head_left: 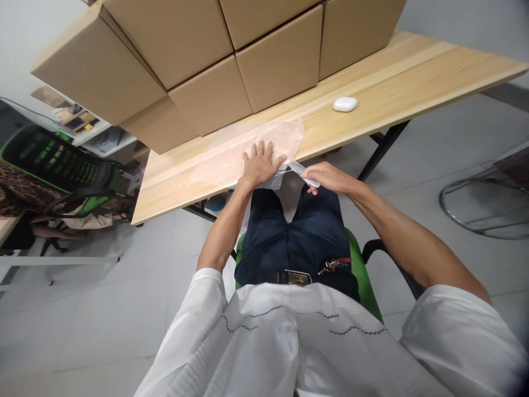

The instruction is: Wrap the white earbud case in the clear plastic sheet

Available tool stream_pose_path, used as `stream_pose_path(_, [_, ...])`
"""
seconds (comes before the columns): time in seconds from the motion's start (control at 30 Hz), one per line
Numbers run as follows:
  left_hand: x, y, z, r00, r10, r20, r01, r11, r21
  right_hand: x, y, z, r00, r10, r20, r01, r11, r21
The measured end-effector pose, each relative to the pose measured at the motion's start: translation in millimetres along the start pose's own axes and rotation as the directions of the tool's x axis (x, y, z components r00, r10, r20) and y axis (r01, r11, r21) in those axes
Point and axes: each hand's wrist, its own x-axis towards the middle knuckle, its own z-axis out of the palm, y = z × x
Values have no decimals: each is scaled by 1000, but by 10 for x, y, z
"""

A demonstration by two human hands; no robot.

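A clear plastic bag (231, 149) lies flat on the wooden table (392, 82), near its front edge. My left hand (260, 162) rests flat on the bag with its fingers spread, pressing it down. My right hand (324, 176) is just off the table's edge and pinches a corner of the same bag, which stretches between the two hands. I sit on a green chair (363, 270) below the table's edge.
Several cardboard boxes (215, 60) are stacked along the back of the table. A small white earbud case (344, 103) lies to the right. A green-and-black chair (58, 165) stands at left and a metal chair frame (483, 198) at right.
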Motion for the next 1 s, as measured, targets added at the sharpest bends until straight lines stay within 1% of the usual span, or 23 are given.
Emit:
stream_pose_path(0.1, [6, -10, 10, 1000, 1, -1, -1, 1000, 2, -9, -5, -58, 1000, 9, -13, -9, 1000, -12])
stream_pose_path(0.2, [13, -21, 18, 1000, 11, -6, -11, 1000, -6, -14, 1, -106, 999, 10, -33, -10, 1000, 10])
stream_pose_path(0.37, [9, -28, 11, 1000, 14, -1, -14, 1000, -10, -10, 1, -163, 1000, 6, -16, -7, 1000, -8])
stream_pose_path(0.57, [8, -26, 10, 1000, 8, 8, -8, 1000, -6, -30, -29, -237, 999, 31, -18, -31, 999, -30])
stream_pose_path(0.7, [0, -12, -5, 1000, 6, 19, -6, 1000, -5, -48, -55, -262, 999, 36, -6, -36, 998, -56])
stream_pose_path(0.87, [-12, -2, -22, 1000, 12, 16, -12, 1000, -19, -43, -63, -271, 998, 62, -26, -63, 996, -65])
stream_pose_path(1.0, [-9, 0, -19, 1000, 13, 15, -12, 1000, -27, -58, -50, -306, 998, 49, -26, -50, 996, -68])
